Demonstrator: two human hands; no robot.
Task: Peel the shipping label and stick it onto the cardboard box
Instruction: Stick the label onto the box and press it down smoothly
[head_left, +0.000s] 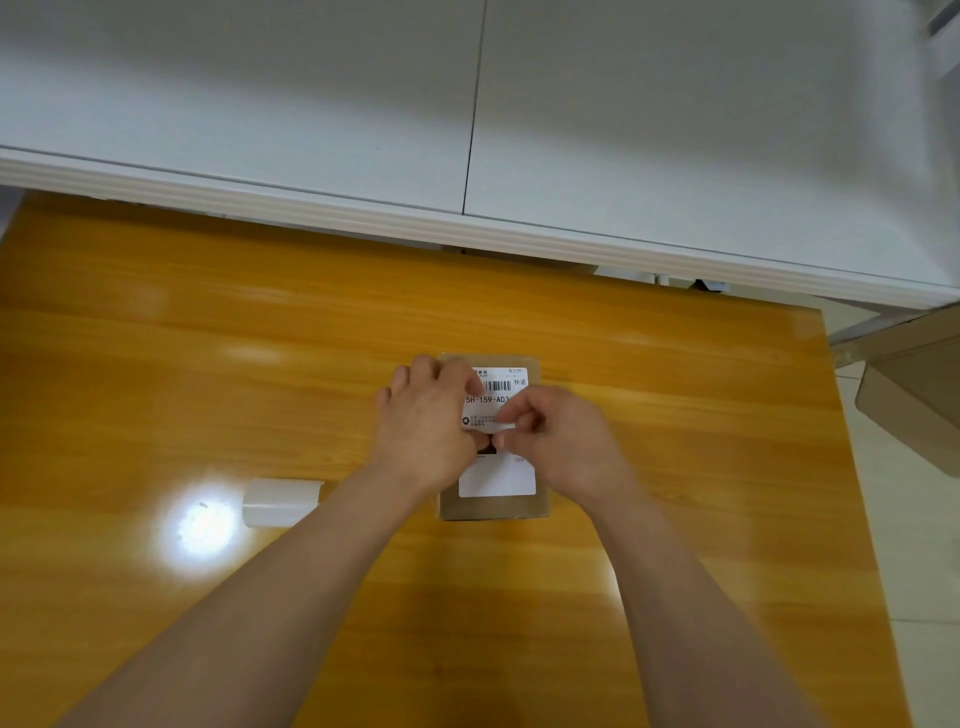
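Note:
A small brown cardboard box (493, 509) lies flat on the wooden table, right of centre. A white shipping label (498, 478) with a barcode and printed text covers most of its top face. My left hand (426, 415) lies over the box's left part, fingers spread across the label's upper left corner and thumb down on the label's middle. My right hand (556, 431) is curled over the right part and pinches a raised white strip of the label between thumb and fingers. Both hands hide the label's middle.
A curled white backing sheet (280, 501) lies on the glossy orange-brown table (208, 364), left of my left forearm. A white cabinet (467, 130) runs along the far edge. A beige object (914, 395) stands past the table's right edge, over tiled floor.

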